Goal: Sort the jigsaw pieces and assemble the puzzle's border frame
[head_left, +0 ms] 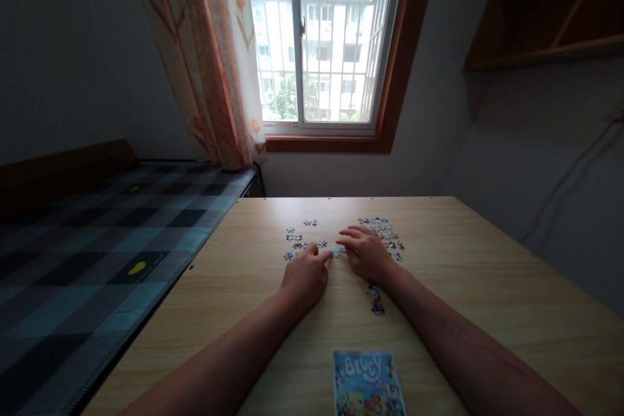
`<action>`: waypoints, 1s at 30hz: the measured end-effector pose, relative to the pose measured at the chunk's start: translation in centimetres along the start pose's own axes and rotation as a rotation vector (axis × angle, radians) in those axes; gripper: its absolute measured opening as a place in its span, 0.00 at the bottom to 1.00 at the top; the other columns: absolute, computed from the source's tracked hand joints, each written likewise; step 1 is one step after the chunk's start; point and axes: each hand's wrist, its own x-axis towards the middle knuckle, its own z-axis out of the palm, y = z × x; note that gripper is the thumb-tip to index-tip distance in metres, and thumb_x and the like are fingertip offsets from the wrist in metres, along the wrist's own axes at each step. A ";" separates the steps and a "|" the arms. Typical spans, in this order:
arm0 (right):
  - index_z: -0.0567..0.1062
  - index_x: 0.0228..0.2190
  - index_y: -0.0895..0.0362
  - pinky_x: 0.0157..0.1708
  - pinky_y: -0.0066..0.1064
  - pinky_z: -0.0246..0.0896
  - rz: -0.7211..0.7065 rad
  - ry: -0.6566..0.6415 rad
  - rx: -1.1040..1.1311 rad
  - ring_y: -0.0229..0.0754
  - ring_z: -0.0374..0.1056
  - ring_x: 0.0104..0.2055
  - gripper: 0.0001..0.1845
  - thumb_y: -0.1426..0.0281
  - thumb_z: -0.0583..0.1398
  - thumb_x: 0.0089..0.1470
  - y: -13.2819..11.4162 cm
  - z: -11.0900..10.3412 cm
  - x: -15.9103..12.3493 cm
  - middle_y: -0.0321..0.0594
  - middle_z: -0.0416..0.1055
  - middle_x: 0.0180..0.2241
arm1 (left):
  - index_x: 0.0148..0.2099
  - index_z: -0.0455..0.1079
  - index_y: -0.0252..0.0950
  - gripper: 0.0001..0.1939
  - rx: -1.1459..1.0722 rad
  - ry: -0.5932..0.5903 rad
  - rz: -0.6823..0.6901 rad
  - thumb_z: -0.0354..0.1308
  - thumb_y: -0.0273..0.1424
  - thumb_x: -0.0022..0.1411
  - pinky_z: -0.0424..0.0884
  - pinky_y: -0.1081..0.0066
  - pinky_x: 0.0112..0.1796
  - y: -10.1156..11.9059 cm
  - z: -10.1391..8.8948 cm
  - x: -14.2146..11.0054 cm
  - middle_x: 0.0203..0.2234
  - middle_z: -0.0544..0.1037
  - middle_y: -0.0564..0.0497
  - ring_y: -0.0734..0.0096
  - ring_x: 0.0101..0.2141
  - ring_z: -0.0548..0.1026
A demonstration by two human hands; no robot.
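Observation:
Both hands rest low over a wooden tabletop, with a small light-blue cluster of jigsaw puzzle pieces point(336, 251) between them. My left hand point(306, 273) is closed, its fingers curled and a digit against the left edge of that cluster. My right hand point(364, 252) has its fingers stretched out and apart, the lower ones beside the cluster's right edge. Loose puzzle pieces point(294, 238) lie beyond and left of my left hand. More pieces point(385, 229) are spread past my right hand, some partly hidden by it. A joined strip of pieces point(376, 299) lies near my right wrist.
A blue picture card or box marked "Bluey" point(369, 382) lies between my forearms at the near side. The wooden table point(492, 286) reaches toward the window wall. A checked bed point(160, 234) stands along its left side. A wooden shelf point(546, 52) hangs at upper right.

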 end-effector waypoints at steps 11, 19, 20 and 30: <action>0.84 0.43 0.46 0.60 0.56 0.56 0.010 -0.143 -0.071 0.57 0.62 0.62 0.17 0.74 0.60 0.57 -0.5 -0.6 0.0 0.42 0.74 0.57 | 0.54 0.76 0.49 0.18 0.013 -0.003 0.013 0.48 0.34 0.71 0.69 0.68 0.39 0.3 0.1 0.1 0.42 0.73 0.47 0.65 0.39 0.74; 0.83 0.43 0.45 0.64 0.62 0.48 0.029 -0.127 -0.046 0.58 0.56 0.67 0.17 0.74 0.60 0.58 0.0 -0.6 -0.2 0.41 0.70 0.60 | 0.57 0.74 0.49 0.20 0.017 -0.004 0.018 0.50 0.31 0.68 0.69 0.68 0.39 0.4 0.4 0.3 0.44 0.73 0.47 0.64 0.40 0.74; 0.83 0.44 0.45 0.65 0.63 0.44 0.030 -0.118 -0.044 0.58 0.54 0.68 0.18 0.74 0.60 0.58 0.1 -0.6 -0.2 0.41 0.69 0.61 | 0.57 0.74 0.49 0.20 0.011 -0.003 0.011 0.50 0.30 0.67 0.69 0.69 0.39 0.4 0.4 0.3 0.45 0.73 0.47 0.65 0.40 0.74; 0.82 0.42 0.47 0.67 0.67 0.36 0.053 0.000 -0.040 0.55 0.49 0.70 0.19 0.77 0.56 0.58 -0.1 -1.2 -0.5 0.38 0.68 0.60 | 0.55 0.76 0.50 0.19 -0.019 0.036 0.034 0.51 0.31 0.68 0.68 0.69 0.39 0.2 0.7 0.3 0.45 0.74 0.48 0.66 0.38 0.74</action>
